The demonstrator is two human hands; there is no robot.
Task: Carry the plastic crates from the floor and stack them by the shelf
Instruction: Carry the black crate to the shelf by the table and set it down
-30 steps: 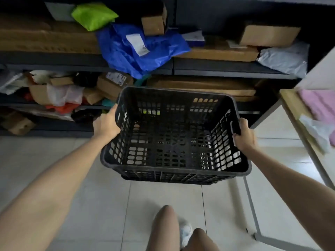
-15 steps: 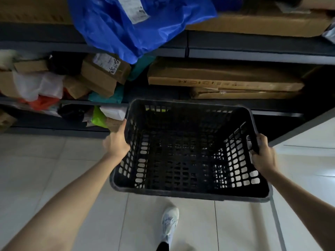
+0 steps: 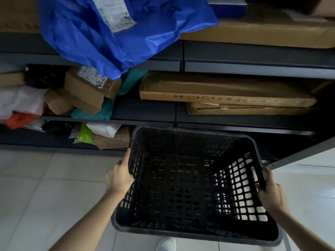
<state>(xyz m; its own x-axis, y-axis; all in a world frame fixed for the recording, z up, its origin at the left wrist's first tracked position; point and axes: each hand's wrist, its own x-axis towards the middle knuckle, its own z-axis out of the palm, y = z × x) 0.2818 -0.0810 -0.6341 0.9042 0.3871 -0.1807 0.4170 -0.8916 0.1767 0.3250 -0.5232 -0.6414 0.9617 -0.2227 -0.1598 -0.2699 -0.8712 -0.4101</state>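
The crate [image 3: 181, 187] is black plastic, matt, with a slightly rough rim. The blue bag [image 3: 101, 38] is thin glossy plastic, much wrinkled, with a white paper label [image 3: 114, 13]. The long flat box [image 3: 226, 91] is brown cardboard, matt. The shelf [image 3: 253, 67] looks like dark matt metal. The floor [image 3: 45, 196] is pale smooth tile with a soft shine.

Left hand [image 3: 118, 178] and right hand [image 3: 270, 191], stretched forward, curl in grips.
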